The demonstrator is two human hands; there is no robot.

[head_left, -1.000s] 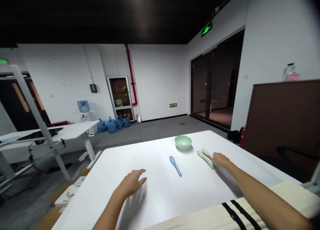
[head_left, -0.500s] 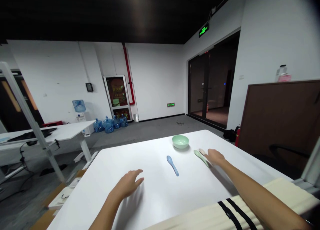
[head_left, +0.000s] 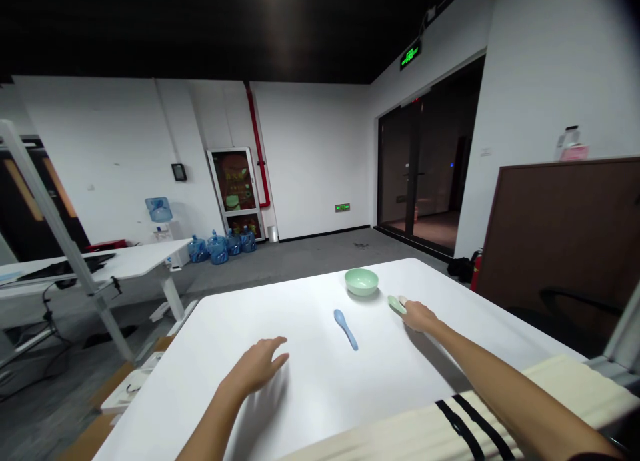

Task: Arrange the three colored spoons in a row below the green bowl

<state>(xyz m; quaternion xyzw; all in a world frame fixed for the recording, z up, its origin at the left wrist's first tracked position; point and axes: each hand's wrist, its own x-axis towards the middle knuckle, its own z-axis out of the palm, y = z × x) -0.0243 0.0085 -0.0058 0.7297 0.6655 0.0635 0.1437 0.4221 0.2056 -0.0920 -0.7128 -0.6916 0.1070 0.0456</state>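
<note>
Right hand [head_left: 419, 316]: fingers drawn together over the handles of two spoons; whether they pinch one, both or neither cannot be told, the fingertips being hidden. Green spoon [head_left: 396, 304]: bowl end showing past the fingers, handle now covered, where half a second ago most of its length lay exposed. Cream spoon [head_left: 403, 299]: just beside it, only its tip in sight. The hand has thus shifted onto the green spoon, bringing both within its reach. Green bowl [head_left: 361, 290]: upright, near the spoons, on their far side. Blue spoon [head_left: 345, 329]: lying alone between the hands. Left hand [head_left: 259, 366]: fingers and thumb spread, nothing held. White table [head_left: 300, 394]: beneath all.
</note>
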